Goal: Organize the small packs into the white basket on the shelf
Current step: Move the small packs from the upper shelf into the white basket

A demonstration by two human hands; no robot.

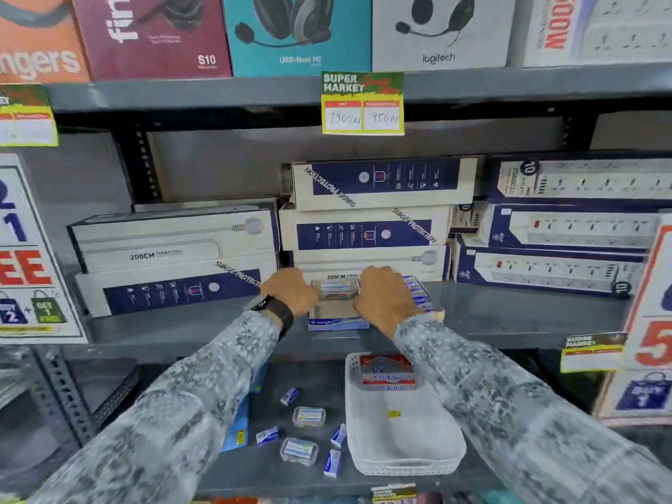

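Observation:
On the middle shelf, a clear plastic box (334,289) of small coloured items sits on a blue stapler-pin box (336,323). My left hand (291,289) grips the clear box's left end. My right hand (383,298) closes over a row of small blue-and-white packs (418,291) beside it; its fingertips are hidden. The white basket (403,434) lies on the lower shelf, with red-and-blue packs (387,374) stacked at its far end. Left of it lie several loose small packs (267,436) and two clear boxes (309,416).
Long power-strip boxes (174,249) are stacked behind and on both sides of my hands. Price tags (362,103) hang from the shelf edges. A blue flat pack (236,427) leans at the lower shelf's left. Headset boxes fill the top shelf.

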